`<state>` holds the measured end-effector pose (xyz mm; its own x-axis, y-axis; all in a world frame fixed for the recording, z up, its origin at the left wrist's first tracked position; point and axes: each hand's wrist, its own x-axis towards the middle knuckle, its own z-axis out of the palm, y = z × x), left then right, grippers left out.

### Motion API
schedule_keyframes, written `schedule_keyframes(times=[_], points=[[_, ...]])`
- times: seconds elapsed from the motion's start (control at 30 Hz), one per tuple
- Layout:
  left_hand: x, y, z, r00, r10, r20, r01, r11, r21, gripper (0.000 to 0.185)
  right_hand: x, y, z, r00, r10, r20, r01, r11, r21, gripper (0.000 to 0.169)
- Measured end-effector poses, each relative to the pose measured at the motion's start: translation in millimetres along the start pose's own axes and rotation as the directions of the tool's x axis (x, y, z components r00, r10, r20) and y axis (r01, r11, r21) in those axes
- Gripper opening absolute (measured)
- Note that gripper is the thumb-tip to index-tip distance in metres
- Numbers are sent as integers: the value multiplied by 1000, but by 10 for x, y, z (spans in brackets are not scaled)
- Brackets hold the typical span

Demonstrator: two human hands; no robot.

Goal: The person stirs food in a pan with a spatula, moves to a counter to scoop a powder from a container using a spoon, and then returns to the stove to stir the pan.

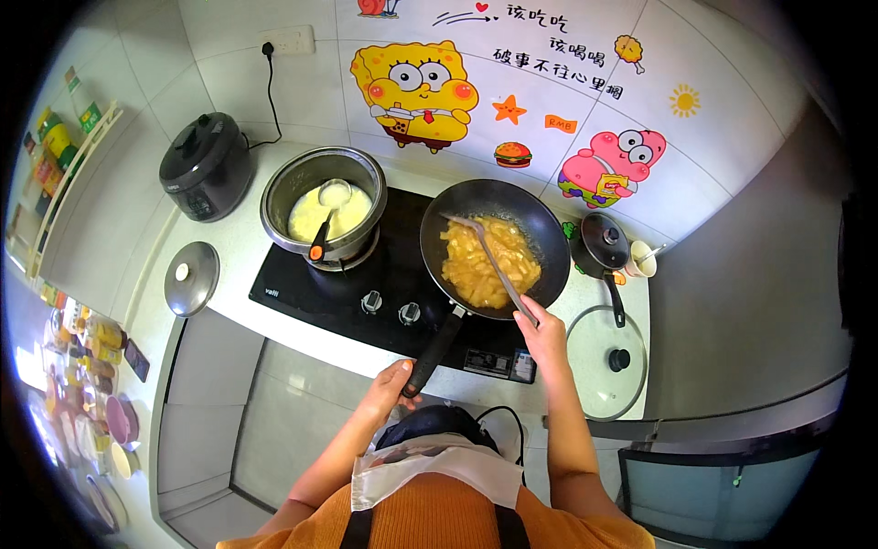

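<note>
My left hand (394, 390) grips the end of the black handle (435, 350) of a dark wok (542, 206), which sits on the right side of a black gas hob (343, 295). Inside the wok lies yellow-brown food (473, 274) in pieces, wet with sauce. My right hand (545, 329) holds a long spatula (499, 269), its blade resting over the food near the wok's left side. On the left burner stands a metal pot (276, 199) of pale yellow liquid (305, 216). A ladle (321, 240) leans in it, handle over the near rim.
A glass lid (597, 384) lies right of the hob, below a small lidded saucepan (595, 243) and a white cup (643, 264). Left are a metal lid (199, 274) and a black electric cooker (206, 165). Jars, bowls and a phone (136, 360) crowd the left counter.
</note>
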<state>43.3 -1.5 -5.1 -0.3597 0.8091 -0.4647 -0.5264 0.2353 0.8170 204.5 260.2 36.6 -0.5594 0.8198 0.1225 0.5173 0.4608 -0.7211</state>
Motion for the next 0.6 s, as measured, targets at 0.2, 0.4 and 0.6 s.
schedule_keyframes(times=[0.2, 0.4, 0.6], points=[[88, -26, 19, 1000, -8, -25, 7, 1000, -21, 44, -285, 140, -700, 983, -158, 89, 176, 949, -260, 31], [190, 85, 64, 998, 55, -20, -52, 994, 97, 43, -495, 50, -1390, 977, -212, -38, 173, 879, -445, 30], [287, 92, 124, 997, 76, -6, -73, 975, 209, 36, -469, -301, -1965, 968, -178, -177, 37, 799, -600, 11]])
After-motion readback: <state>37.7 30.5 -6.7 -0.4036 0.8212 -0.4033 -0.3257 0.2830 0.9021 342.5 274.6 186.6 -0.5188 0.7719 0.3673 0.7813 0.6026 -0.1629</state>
